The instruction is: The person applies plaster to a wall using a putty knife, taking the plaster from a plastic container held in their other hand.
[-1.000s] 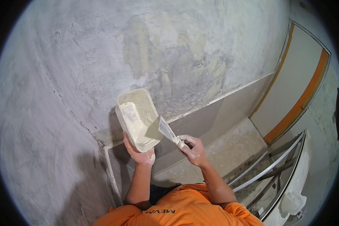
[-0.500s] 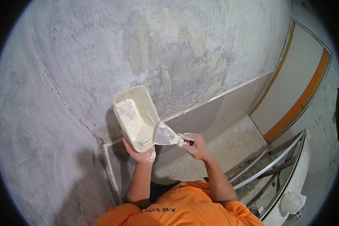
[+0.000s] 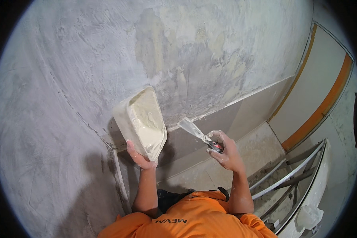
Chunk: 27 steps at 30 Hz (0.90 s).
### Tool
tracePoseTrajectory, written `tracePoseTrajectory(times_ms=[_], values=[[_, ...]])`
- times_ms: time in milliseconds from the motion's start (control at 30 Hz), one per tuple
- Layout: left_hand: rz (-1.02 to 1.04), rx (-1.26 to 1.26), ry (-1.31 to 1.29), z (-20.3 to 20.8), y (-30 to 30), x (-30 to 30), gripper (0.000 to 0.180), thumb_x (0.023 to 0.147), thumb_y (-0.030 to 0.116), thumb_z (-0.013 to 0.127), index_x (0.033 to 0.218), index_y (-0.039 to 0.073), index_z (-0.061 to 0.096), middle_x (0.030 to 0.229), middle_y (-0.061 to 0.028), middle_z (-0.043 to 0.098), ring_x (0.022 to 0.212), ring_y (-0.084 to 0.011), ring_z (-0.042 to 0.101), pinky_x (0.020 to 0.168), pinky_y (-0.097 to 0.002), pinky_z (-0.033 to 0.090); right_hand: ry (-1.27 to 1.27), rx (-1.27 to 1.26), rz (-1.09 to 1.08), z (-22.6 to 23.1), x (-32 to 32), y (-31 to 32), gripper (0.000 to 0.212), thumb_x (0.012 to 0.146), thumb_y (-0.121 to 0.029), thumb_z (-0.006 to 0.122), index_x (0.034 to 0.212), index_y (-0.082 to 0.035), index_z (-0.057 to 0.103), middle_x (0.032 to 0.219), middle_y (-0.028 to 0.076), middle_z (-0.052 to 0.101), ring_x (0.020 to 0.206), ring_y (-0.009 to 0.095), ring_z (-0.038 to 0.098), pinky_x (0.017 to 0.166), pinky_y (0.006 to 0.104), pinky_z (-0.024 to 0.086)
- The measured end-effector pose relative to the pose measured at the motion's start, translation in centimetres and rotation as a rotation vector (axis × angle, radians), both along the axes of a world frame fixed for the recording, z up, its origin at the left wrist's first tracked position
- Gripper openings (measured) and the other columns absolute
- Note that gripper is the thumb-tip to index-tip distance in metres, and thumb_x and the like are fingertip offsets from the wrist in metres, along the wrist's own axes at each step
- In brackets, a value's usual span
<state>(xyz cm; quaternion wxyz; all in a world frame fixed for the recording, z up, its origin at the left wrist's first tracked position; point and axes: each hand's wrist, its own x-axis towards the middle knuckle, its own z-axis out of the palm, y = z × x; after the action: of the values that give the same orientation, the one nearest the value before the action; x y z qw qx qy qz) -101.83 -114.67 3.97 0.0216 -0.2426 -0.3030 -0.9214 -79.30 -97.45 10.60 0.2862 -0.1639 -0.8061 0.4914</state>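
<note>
My left hand [image 3: 142, 158] grips a white plastic tub [image 3: 127, 127] by its lower end, holding it tilted so its opening turns to the right. Pale, creamy wall filler [image 3: 148, 129] coats the inside and gathers along the right side. My right hand [image 3: 226, 150] is closed around the dark and red handle of a putty knife [image 3: 192, 129], to the right of the tub and apart from it. The blade points up and left, with a thin smear of filler on it. White residue marks both hands.
Ahead rises a grey plastered wall [image 3: 107, 51] with rough, patchy areas [image 3: 190, 55]. Grey tiles [image 3: 210, 123] run along its foot. A white door with orange edging [image 3: 315, 87] stands at the right. Nearer on the right are metal bars [image 3: 289, 174] and a crumpled plastic bag [image 3: 309, 216].
The putty knife has come away from the tub's edge and moved right and up, its blade now turned upward. The tub has tipped further to the right in my left hand.
</note>
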Motion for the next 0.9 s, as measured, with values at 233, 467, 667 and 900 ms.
tracePoseTrajectory(times_ms=[233, 467, 667, 900], values=[[-0.146, -0.141, -0.035, 0.7, 0.2, -0.7, 0.067, 0.094, 0.043, 0.053, 0.144, -0.001, 0.039, 0.139, -0.014, 0.049, 0.129, -0.028, 0.048, 0.108, -0.0404, 0.039, 0.009, 0.325, -0.075, 3.4, 0.7, -2.8, 0.029, 0.079, -0.004, 0.073, 0.107, 0.002, 0.069, 0.09, 0.015, 0.069, 0.084, 0.026, 0.067, 0.079, 0.0318, 0.051], [-0.313, -0.399, 0.176, 2.4, 1.6, 0.6, 0.054, 0.096, 0.028, 0.057, 0.137, -0.005, 0.044, 0.129, -0.0121, 0.054, 0.121, -0.0184, 0.049, 0.107, -0.0321, 0.036, -0.033, 0.407, -0.17, 4.0, 1.0, -4.0, 0.023, 0.082, -0.009, 0.07, 0.104, 0.0, 0.071, 0.088, 0.019, 0.067, 0.081, 0.038, 0.064, 0.074, 0.0421, 0.052], [-0.308, -0.497, -0.041, 0.5, 3.2, 1.1, 0.04, 0.102, 0.024, 0.054, 0.131, -0.004, 0.05, 0.124, -0.0118, 0.059, 0.113, -0.0166, 0.054, 0.101, -0.0316, 0.041, -0.26, 0.502, -0.107, 2.4, 0.3, -5.3, 0.019, 0.083, -0.013, 0.067, 0.099, -0.002, 0.071, 0.086, 0.021, 0.064, 0.082, 0.041, 0.063, 0.073, 0.0479, 0.05], [-0.342, -0.678, -0.21, -1.4, 4.7, 1.8, 0.046, 0.101, 0.03, 0.057, 0.134, -0.001, 0.05, 0.124, -0.0132, 0.06, 0.112, -0.0193, 0.056, 0.098, -0.0317, 0.044, -0.274, 0.32, 0.012, 1.0, -0.3, -3.6, 0.018, 0.081, -0.012, 0.068, 0.093, 0.001, 0.071, 0.067, 0.026, 0.057, 0.06, 0.041, 0.058, 0.06, 0.0446, 0.047]])
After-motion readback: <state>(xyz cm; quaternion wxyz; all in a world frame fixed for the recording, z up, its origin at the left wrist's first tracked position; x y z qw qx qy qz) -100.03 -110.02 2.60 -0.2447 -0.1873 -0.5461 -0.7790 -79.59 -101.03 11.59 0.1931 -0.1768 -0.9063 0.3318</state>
